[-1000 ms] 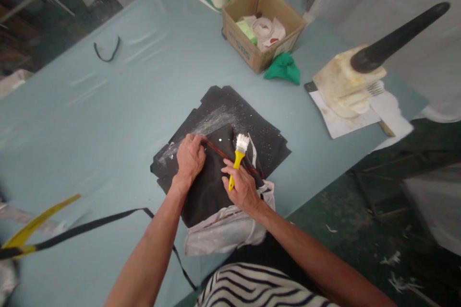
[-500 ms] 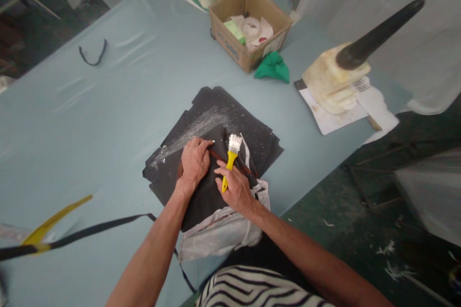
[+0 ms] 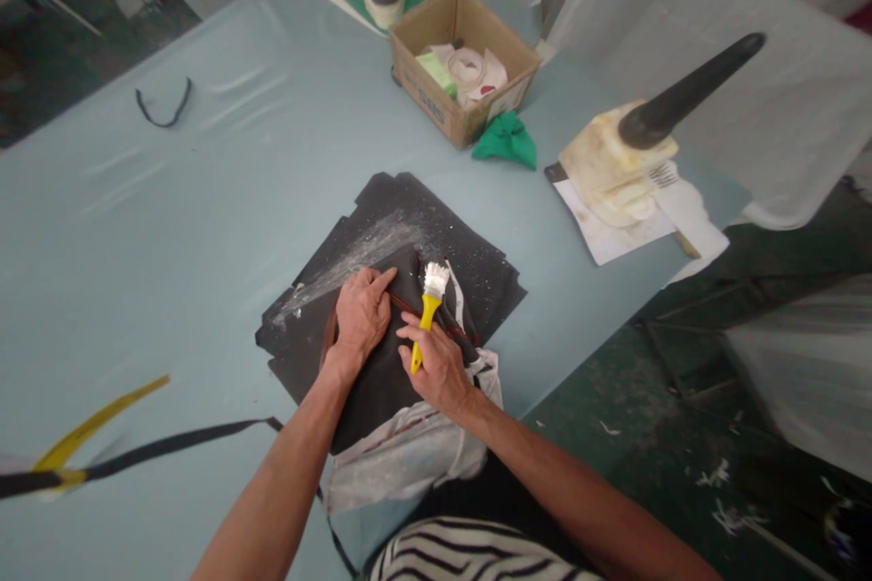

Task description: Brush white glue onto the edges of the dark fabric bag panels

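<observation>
Left hand [image 3: 361, 318] has shifted inward on the cloth [image 3: 374, 390], grip impossible to tell, seemingly steadying it over dark sheets [image 3: 470, 245] while the right hand [image 3: 440, 368] clasps the brush [image 3: 429, 307], bristles [image 3: 437, 278] outward, perhaps avoiding smears.

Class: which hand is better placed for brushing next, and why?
Likely the right hand: it holds the yellow brush, white bristles pointing forward, while the left hand rests on the black material.
</observation>
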Motion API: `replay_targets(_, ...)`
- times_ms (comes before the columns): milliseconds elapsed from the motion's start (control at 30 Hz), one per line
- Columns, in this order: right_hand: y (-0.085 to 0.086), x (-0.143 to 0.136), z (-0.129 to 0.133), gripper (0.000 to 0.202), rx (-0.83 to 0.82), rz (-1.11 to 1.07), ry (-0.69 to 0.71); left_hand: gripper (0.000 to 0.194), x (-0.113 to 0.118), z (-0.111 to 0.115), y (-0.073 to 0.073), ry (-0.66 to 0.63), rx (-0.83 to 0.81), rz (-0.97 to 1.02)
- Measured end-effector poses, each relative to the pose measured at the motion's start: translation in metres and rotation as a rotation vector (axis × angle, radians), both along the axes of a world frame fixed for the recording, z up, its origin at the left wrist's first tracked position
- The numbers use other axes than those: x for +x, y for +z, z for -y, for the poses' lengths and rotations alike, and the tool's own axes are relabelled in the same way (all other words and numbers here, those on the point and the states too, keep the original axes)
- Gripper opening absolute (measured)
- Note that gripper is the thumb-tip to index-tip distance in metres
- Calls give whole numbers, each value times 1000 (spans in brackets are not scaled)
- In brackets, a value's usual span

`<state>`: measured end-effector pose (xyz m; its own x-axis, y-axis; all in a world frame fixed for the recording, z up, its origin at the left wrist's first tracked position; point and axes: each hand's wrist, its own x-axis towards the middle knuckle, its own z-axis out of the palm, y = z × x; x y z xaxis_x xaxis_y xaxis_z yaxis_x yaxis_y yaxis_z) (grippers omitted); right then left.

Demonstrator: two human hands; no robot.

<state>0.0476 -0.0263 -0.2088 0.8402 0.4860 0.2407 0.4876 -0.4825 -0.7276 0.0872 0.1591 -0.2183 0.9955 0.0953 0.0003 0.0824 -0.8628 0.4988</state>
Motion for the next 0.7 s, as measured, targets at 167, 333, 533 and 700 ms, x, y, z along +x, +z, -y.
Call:
replay_targets(167, 0, 0, 0, 27, -10, -3, 2, 52, -3, -11, 1, 100, 15, 18)
replay_targets(333, 1, 0, 0, 26, -9, 3, -1, 45, 4, -5, 5, 62, -43, 22)
replay_targets(533, 1, 0, 0, 28, -16, -6, 11, 40, 31, 12, 1, 67, -30, 4)
replay_targets(700, 1, 0, 0, 29, -19, -5, -6, 42, 51, 14, -3, 90, 12, -55)
